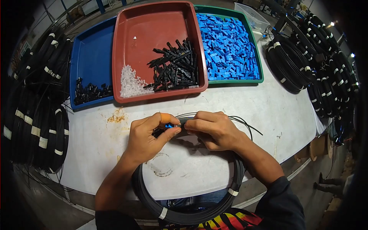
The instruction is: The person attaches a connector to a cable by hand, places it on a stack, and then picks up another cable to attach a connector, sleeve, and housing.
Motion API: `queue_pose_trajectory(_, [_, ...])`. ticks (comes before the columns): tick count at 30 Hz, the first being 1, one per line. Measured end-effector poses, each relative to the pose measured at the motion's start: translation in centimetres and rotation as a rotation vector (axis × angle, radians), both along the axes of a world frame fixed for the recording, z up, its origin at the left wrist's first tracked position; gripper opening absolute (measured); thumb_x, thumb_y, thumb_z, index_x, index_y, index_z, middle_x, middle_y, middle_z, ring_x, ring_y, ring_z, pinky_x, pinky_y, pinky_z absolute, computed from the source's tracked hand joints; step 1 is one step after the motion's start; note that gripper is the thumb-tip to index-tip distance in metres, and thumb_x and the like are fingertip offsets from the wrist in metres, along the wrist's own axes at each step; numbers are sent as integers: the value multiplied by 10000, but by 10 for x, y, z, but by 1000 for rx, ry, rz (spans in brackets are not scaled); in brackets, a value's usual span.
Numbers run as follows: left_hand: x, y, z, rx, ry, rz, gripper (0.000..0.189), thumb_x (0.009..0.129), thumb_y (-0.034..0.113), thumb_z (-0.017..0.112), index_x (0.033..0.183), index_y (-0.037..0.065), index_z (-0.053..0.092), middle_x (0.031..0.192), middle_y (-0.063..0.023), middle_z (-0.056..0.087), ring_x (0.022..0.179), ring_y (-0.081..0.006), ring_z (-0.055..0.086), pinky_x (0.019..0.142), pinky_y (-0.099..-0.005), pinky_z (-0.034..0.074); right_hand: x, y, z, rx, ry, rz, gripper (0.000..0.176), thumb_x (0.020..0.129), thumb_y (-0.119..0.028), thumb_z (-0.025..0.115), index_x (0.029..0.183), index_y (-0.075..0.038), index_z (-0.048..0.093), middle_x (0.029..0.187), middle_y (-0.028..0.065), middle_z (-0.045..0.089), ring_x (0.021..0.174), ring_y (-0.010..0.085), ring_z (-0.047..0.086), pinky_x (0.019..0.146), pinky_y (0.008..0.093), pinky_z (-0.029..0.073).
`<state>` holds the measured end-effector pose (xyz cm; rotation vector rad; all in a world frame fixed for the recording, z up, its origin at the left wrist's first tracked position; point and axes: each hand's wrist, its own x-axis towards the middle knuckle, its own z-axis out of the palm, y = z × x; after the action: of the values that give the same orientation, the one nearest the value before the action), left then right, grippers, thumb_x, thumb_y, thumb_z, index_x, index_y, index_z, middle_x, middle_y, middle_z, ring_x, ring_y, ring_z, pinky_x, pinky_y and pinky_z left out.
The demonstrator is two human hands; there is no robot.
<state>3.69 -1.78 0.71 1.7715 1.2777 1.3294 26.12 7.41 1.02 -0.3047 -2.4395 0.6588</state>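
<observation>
A coil of black cable (230,184) bound with white tape lies on the white table (276,111) in front of me, its loop reaching my lap. My left hand (147,136), an orange cot on the forefinger, pinches a small blue and black connector piece (169,125) at the cable's end. Facing it, my right hand (212,128) pinches the cable end just to the right, fingertips almost touching the left thumb. Both hands meet above the coil's far side.
Three trays stand at the back: a blue one (92,57) with a few black parts, a red one (153,34) with black connectors and small white pieces, a green one (260,73) full of blue parts. Stacks of taped black cable coils flank both sides (38,115), (306,57).
</observation>
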Motion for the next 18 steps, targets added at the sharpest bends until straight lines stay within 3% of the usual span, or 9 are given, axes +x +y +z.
queue_pose_trajectory(3, [0,0,0,-7,-8,-1,198,886,26,789,1054,-29,701,928,-101,772,808,-139,749,727,-258,591,0,0,1,10,-4,-6,363,754,-8,722,1109,-75,683,864,79,640,696,293,670,588,397,533])
queue_pose_trajectory(5, [0,1,-1,-6,-22,-2,201,886,27,789,1057,-28,698,927,-102,772,813,-140,750,733,-259,592,0,0,1,-56,-15,12,473,716,-8,703,1178,-92,649,874,105,596,755,347,647,643,445,536])
queue_pose_trajectory(13, [-2,2,-7,5,-73,-8,249,880,87,814,1057,-28,683,947,-107,775,841,-143,753,764,-268,597,2,2,-2,-12,-17,26,519,682,-21,717,1194,-78,651,888,101,593,751,333,651,636,429,539])
queue_pose_trajectory(16, [-6,1,-9,-103,-183,-44,256,884,87,806,1031,-29,632,984,-136,771,889,-153,751,798,-279,606,3,2,-3,0,30,-5,496,673,-19,714,1163,-76,668,867,92,597,727,316,654,611,416,537])
queue_pose_trajectory(18, [-5,3,-9,-157,-417,-25,251,898,39,781,1008,-26,565,1034,-184,755,936,-174,743,835,-293,614,2,3,-2,26,60,-27,477,670,-17,712,1142,-76,679,853,86,603,711,306,656,597,409,535])
